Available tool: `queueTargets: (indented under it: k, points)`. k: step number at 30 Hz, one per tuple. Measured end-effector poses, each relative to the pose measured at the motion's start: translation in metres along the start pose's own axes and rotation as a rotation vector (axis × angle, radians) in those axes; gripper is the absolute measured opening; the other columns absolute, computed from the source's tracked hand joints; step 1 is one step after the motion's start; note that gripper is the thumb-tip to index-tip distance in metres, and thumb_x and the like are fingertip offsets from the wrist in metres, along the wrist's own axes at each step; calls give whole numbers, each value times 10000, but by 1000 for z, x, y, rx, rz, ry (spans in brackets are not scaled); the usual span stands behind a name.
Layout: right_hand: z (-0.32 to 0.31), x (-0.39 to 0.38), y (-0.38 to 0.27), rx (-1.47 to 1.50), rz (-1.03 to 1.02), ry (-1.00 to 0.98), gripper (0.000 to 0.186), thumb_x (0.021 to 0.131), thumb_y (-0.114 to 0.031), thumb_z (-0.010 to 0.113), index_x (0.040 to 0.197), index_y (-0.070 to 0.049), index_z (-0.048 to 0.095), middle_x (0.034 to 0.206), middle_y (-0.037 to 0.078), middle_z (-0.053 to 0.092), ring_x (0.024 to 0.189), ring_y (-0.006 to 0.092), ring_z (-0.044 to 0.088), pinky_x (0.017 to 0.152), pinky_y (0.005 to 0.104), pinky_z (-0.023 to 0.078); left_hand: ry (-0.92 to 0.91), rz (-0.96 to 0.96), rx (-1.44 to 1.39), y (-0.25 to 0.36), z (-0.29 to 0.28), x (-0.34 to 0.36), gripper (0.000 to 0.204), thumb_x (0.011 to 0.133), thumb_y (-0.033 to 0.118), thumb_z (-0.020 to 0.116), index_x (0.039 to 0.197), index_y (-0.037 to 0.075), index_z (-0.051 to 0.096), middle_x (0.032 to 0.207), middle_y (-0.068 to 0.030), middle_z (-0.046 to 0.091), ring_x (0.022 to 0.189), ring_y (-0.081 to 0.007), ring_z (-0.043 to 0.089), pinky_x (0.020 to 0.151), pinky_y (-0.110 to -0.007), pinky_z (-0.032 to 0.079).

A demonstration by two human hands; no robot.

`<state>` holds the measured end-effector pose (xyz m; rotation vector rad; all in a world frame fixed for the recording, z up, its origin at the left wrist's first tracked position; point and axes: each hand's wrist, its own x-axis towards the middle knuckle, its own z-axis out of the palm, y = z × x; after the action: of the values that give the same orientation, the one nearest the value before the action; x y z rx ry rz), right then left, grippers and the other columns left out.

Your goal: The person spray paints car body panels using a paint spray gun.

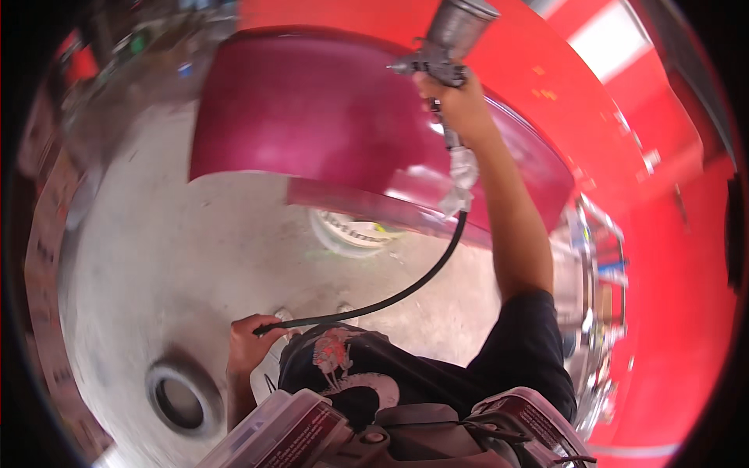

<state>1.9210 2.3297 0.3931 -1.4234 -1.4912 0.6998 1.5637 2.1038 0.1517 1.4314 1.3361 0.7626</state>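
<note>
My right hand (462, 105) is wrapped round the grip of a spray gun (437, 62), arm stretched out ahead. On top of the gun sits a grey metal paint cup (462, 27), and its nozzle points left. The gun is held over a glossy magenta car body panel (312, 117), which looks like a hood. Crumpled whitish wrapping (462, 173) covers the lower end of the grip. From there a black air hose (409, 288) curves down to the left. Low on the left, my left hand (251, 339) is closed on that hose.
A tyre (185, 396) lies on the grey concrete floor (140, 273) at the lower left. Below the panel stands a round whitish bucket-like object (347, 234). A metal rack with assorted items (597, 273) is by the red wall (671, 312) on the right.
</note>
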Motion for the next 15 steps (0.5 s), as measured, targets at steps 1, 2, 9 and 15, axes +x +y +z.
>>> queueTargets:
  k: [1,2,9,15]
  points:
    - [-24,-11,11,0,17,37,219,856,-178,677,1022,-70,584,740,-9,571,576,75,546,458,250,432,-31,-22,26,9,11,7,206,729,82,804,899,4,720,760,-82,705,682,-96,635,623,-241,487]
    - [-49,-22,22,10,22,51,229,851,-168,681,1034,-69,584,749,-7,573,573,77,544,461,250,432,-79,-23,28,19,23,14,200,724,76,801,891,3,718,764,-78,704,684,-90,628,622,-236,481]
    - [-213,-98,103,-146,88,368,186,840,-186,693,885,-67,558,637,3,549,520,91,502,463,259,398,-367,120,107,86,123,50,224,724,119,800,899,8,716,813,-101,711,720,-150,664,666,-275,511]
    - [-344,-154,173,-237,191,573,214,848,-249,682,812,-52,606,611,18,564,499,102,514,449,269,396,-615,331,104,137,215,77,216,775,171,765,910,14,703,829,-117,704,718,-186,672,680,-294,518]
